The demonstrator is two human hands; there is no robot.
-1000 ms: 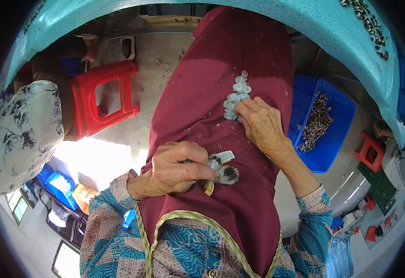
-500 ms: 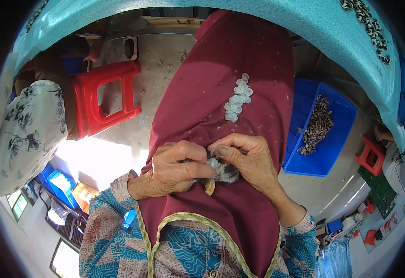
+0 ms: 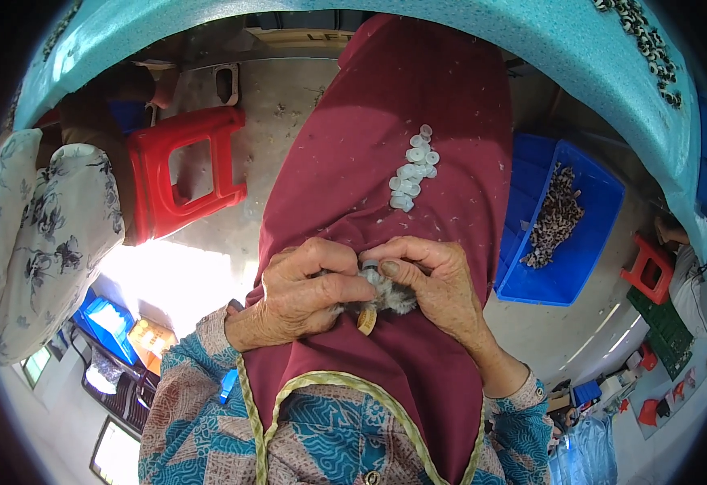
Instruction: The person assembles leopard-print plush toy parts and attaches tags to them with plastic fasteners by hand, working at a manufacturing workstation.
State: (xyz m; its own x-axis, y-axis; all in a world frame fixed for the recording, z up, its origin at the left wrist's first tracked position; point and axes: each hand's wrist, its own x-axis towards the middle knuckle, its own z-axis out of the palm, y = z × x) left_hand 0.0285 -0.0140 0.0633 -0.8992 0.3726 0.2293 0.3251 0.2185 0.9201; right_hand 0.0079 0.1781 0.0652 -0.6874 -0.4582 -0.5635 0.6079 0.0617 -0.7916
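My left hand [image 3: 301, 293] and my right hand [image 3: 434, 284] meet over my lap on a maroon apron [image 3: 386, 145]. Together they pinch a small grey fluffy tuft [image 3: 390, 297] with a tiny pale cap [image 3: 370, 266] at its top and a tan wooden tip [image 3: 366, 321] poking out below. Both sets of fingers are closed around it. Farther up the apron lies a loose cluster of several small pale ring-shaped caps [image 3: 412, 168].
A red plastic stool [image 3: 183, 174] stands on the concrete floor to the left. A blue crate [image 3: 567, 230] with dark speckled bits sits to the right. A turquoise table edge [image 3: 531, 40] arches overhead. Another person's floral sleeve [image 3: 38, 234] is at far left.
My right hand came down from the cluster of pale caps to join my left hand at the fluffy tuft, and now pinches it there with a cap.
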